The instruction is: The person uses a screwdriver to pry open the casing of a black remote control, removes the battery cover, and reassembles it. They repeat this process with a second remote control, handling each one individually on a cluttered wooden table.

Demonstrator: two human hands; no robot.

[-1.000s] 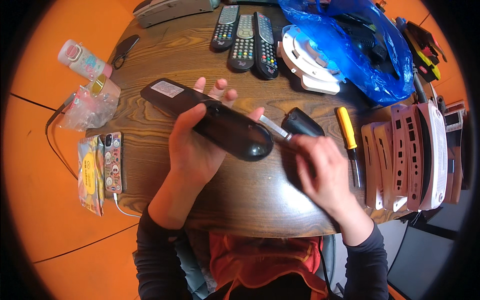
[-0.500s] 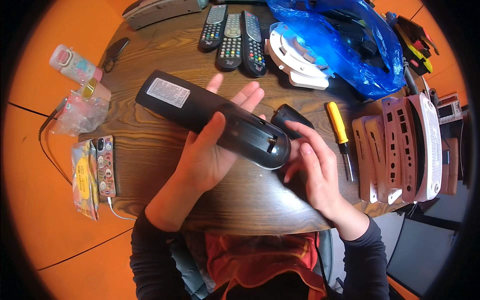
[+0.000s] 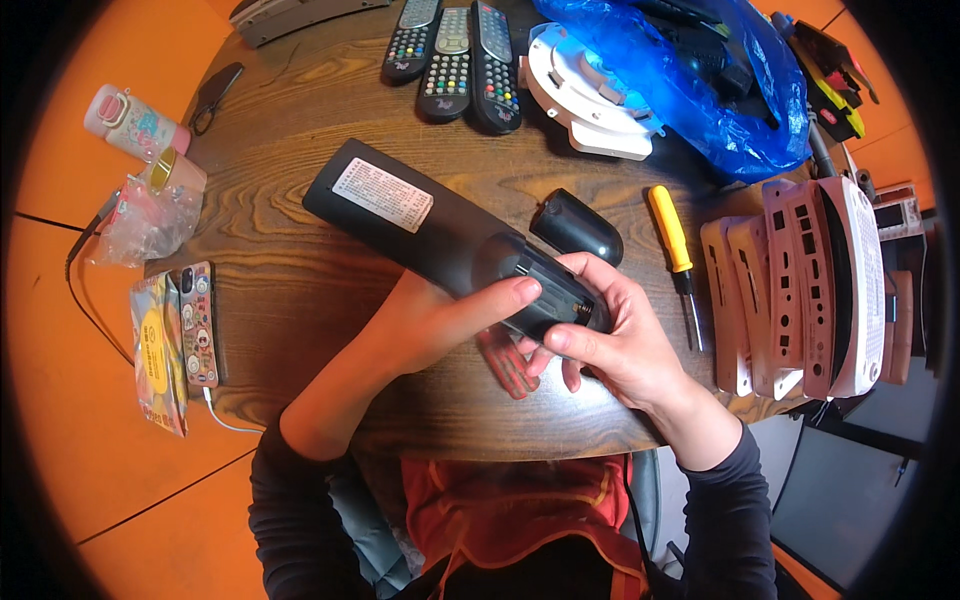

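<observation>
A black remote control is held face down above the near half of the table, its pale label turned up. Its battery compartment is uncovered, with a metal spring showing and no battery visible inside. My left hand grips it from beneath, thumb lying across the compartment's edge. Around the rounded end, my right hand closes with its thumb pressed near the spring. Just beyond that hand, the glossy black battery cover lies on the table. To its right rests a yellow-handled screwdriver.
Several white router-like boxes stand in a row at right. Three remotes lie at the back, beside a white ring-shaped part and a blue plastic bag. A phone, snack packet and bottle line the left.
My left thumb has moved along the remote toward the compartment, and its fingers have curled under. My right hand has closed around the rounded end. The remote has shifted slightly right.
</observation>
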